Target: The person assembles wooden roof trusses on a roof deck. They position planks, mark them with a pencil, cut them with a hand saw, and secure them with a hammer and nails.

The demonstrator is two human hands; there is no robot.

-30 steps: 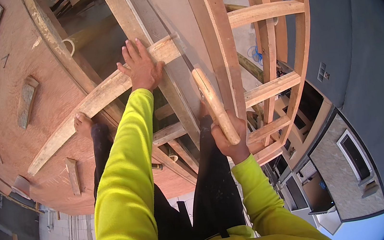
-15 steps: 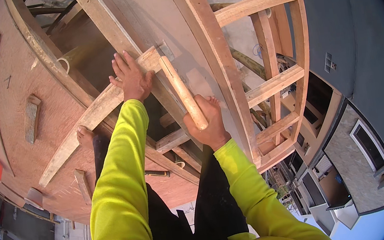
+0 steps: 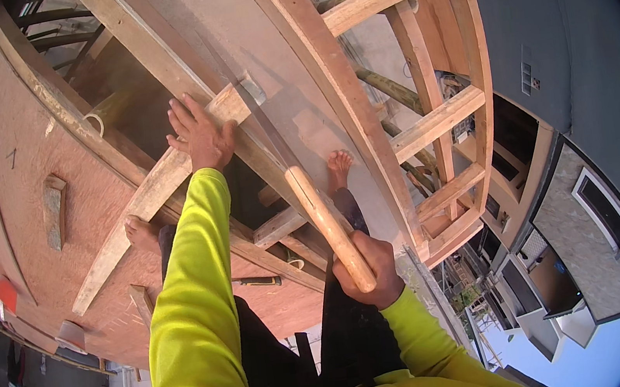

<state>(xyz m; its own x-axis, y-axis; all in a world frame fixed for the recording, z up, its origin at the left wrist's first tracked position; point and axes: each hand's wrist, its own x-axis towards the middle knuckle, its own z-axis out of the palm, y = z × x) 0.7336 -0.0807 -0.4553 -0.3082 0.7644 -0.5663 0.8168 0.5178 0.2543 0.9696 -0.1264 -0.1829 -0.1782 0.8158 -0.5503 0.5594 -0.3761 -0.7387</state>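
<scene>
1. the plank [image 3: 111,259] ran from 8 o'clock, over the pink board [image 3: 81,177], up to 11 o'clock, where it lay across a beam [image 3: 148,46].
2. the left hand [image 3: 205,141], at 10 o'clock, lay flat on the plank near its top end. its fingers were a little apart, and it leaned on the wood but did not wrap round it.
3. the right hand [image 3: 371,271], at 5 o'clock, was closed round the wooden handle of the saw [image 3: 330,230].
4. the blade [image 3: 268,134] pointed to 11 o'clock and crossed the plank close to that end. i could not tell how deep the cut was.
5. the left foot [image 3: 142,233], at 9 o'clock, seemed to pin the plank too. that looked like good help, since a plank that wobbled could pinch the blade.
6. long, easy strokes looked best, with the right elbow, wrist and blade all in one line.
7. the left thumb [image 3: 229,132] was on the side by the blade, so it needed to be kept back from the teeth.
8. the right foot [image 3: 339,164], at 2 o'clock, was near the saw, so wide swings called for care.
9. for the last bit of wood, soft, slow strokes seemed wise, so it would not split.
</scene>
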